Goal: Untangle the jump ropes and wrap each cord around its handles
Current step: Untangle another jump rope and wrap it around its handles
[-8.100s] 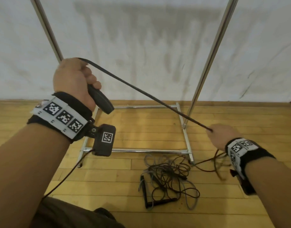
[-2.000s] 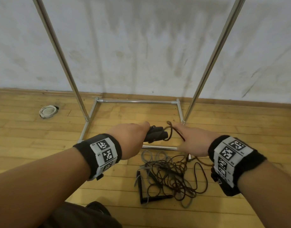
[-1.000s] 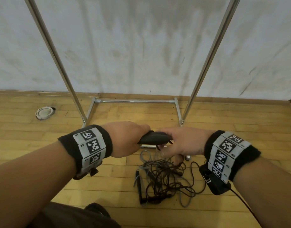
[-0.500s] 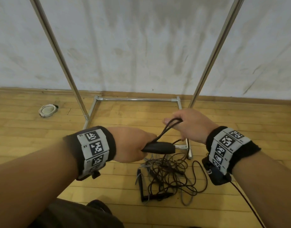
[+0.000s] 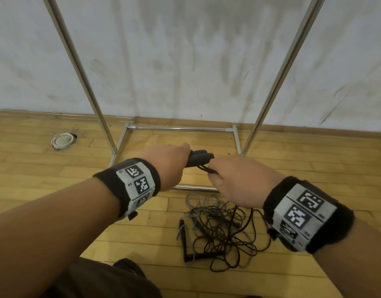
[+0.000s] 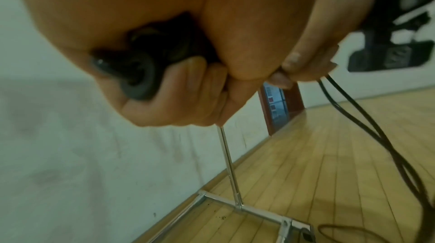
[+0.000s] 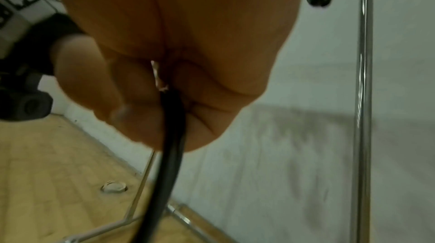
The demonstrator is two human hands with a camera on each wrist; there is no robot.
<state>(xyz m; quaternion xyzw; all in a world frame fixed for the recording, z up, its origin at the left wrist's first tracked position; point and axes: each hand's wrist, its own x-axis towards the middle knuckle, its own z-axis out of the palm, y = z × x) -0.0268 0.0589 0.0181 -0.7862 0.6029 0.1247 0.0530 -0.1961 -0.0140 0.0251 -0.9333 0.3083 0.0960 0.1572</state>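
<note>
- While both forearms reach forward over the wooden floor (image 5: 45, 168), the left hand (image 5: 165, 166) is clenched around 2 black handles (image 5: 199, 160) held side by side, their ends projecting toward the right hand (image 5: 234, 181).
- From the left wrist view, the handles' round butt ends (image 6: 136, 72) show under the curled fingers (image 6: 195, 87) of that hand.
- The right hand, just beside the handle tips, pinches the black cord (image 5: 207, 168); the right wrist view shows the cord (image 7: 169, 144) leaving between thumb and fingers and hanging down.
- In the left wrist view, 2 strands of this cord (image 6: 367, 126) drop from the right hand toward the floor.
- Below the hands, a tangled pile of ropes (image 5: 219, 231) lies on the floor, with dark and grey cords mixed and 1 black handle (image 5: 186, 244) at its left edge.
- Behind the pile stands a chrome rack (image 5: 181, 127) against the white wall (image 5: 185, 61).
- A small round white object (image 5: 62, 141) lies on the floor, well apart to the left.
</note>
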